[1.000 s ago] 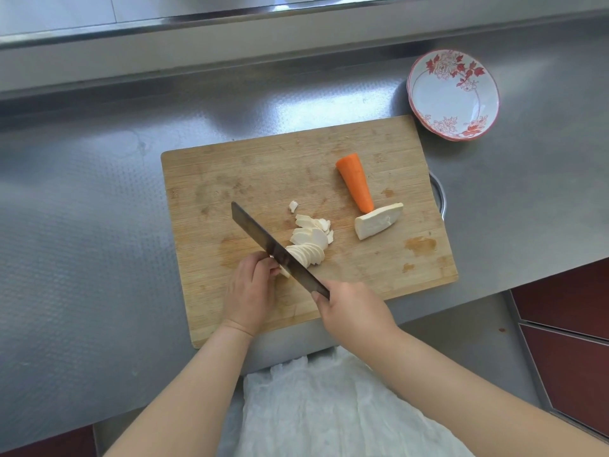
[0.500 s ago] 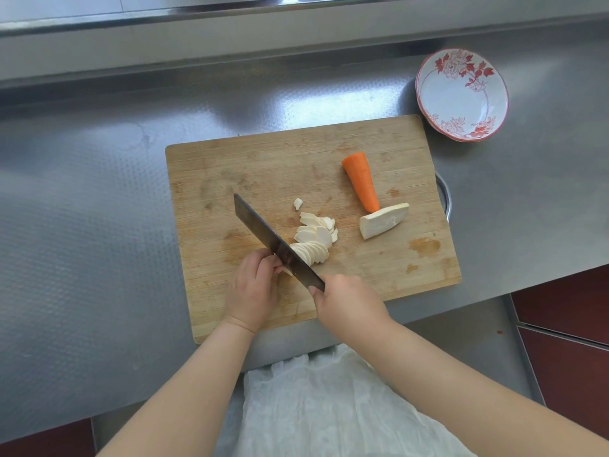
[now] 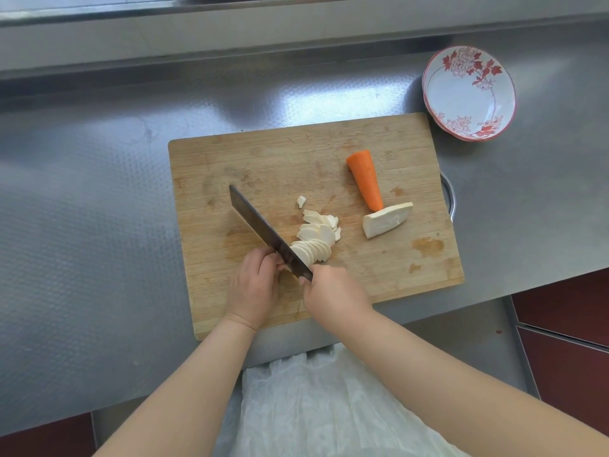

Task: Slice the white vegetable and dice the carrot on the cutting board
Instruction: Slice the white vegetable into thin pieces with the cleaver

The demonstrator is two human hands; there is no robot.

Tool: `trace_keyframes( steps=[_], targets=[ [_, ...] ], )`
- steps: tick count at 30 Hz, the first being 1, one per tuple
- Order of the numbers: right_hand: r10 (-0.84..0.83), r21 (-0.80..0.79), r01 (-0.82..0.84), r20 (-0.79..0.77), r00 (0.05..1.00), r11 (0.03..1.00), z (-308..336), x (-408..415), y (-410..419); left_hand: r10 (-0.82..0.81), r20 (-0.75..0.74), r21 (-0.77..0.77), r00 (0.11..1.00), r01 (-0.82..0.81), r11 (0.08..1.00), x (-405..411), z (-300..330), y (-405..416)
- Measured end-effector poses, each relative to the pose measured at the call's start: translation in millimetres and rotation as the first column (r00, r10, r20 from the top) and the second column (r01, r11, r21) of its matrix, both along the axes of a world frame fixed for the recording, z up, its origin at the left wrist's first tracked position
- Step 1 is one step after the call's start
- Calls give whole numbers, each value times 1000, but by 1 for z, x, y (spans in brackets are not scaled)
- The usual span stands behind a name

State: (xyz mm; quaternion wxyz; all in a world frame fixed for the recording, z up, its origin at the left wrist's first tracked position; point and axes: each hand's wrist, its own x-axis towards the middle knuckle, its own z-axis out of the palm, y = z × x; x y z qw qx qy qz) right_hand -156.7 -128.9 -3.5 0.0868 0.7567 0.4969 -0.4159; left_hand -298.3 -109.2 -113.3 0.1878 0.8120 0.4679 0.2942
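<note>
White vegetable (image 3: 309, 250) gets pinned by the curled left hand (image 3: 253, 288) so the right hand (image 3: 333, 293), clamped on the knife (image 3: 263, 232), slices safely.

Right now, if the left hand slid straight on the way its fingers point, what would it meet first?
The left hand points up-right, fingertips already against the knife blade; just beyond lie the white slices. Depth unclear.

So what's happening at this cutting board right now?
A person is slicing a white vegetable on the cutting board. The right hand grips the knife, and the left hand holds the piece being cut, mostly hidden under its fingers. A fan of thin white slices lies beside the blade. A second white chunk and the carrot are uncut. A floral bowl sits empty on the counter.
</note>
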Motion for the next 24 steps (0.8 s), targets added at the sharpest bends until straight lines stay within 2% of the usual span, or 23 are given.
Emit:
trace_keyframes(
  steps=[8,12,16,24],
  targets=[
    [-52,-6,52,-41,998,999,-1,1,5,6,-60,-35,998,-8,999,2,2,-2],
    [-69,64,73,-65,996,995,5,14,0,-11,-113,-53,994,5,999,2,7,-4],
    [-135,104,147,-118,984,984,14,30,3,27,-144,-135,989,-47,990,1,13,-18],
    [-152,124,174,-167,974,977,25,50,-5,110,-236,-317,965,-184,930,17,42,-15]
  ],
)
